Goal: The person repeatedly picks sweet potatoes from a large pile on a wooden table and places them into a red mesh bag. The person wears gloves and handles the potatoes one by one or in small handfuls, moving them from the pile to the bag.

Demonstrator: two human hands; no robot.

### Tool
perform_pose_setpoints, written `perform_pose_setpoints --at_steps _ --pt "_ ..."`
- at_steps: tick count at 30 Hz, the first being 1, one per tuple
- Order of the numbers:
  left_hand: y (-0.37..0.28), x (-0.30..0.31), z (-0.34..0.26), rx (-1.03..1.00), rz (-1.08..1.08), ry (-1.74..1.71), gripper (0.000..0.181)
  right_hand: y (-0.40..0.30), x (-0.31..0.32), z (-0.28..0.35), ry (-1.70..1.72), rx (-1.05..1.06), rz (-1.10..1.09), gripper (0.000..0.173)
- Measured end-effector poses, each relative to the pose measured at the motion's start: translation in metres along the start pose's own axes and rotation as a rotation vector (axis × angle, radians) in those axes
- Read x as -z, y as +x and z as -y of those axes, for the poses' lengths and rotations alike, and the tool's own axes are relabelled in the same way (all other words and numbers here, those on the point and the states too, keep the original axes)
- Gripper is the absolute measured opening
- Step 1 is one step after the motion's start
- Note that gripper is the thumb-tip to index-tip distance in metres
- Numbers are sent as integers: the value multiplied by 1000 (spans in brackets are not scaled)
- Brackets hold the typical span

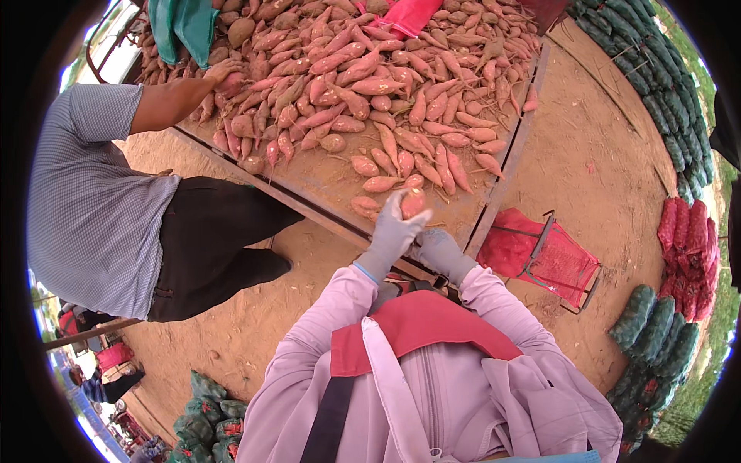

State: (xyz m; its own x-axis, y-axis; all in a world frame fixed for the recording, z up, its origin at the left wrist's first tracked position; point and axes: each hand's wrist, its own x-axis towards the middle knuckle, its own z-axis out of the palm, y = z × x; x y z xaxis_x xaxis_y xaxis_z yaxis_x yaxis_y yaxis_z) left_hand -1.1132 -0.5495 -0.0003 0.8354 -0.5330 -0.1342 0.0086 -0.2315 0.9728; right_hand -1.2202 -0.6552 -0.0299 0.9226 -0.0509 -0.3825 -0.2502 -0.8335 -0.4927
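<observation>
Before me, many pink sweet potatoes (353, 69) are heaped on a metal-edged table (483, 223) dusted with soil. My left hand (393, 228), in a grey glove, holds a sweet potato (413, 204) above the table's near corner. Close beside it on the right is my right hand (441, 252), gloved too; its fingers are partly hidden, so its grip does not show. A few sweet potatoes lie just beyond and to the left of my hands.
At the left a person (110, 191) reaches into the heap. A red mesh bag (556, 260) hangs on a metal frame right of the corner. Filled green mesh sacks (637, 315) and red sacks (689, 249) are stacked at the right, more green ones (200, 419) at lower left.
</observation>
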Motion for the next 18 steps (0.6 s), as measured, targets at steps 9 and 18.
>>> perform_pose_setpoints --at_steps 9,18 --pt "84 47 85 144 -239 -55 72 86 89 -30 30 -17 -401 53" --pt "222 103 3 -546 -229 413 58 302 148 19 -379 -136 -512 50"
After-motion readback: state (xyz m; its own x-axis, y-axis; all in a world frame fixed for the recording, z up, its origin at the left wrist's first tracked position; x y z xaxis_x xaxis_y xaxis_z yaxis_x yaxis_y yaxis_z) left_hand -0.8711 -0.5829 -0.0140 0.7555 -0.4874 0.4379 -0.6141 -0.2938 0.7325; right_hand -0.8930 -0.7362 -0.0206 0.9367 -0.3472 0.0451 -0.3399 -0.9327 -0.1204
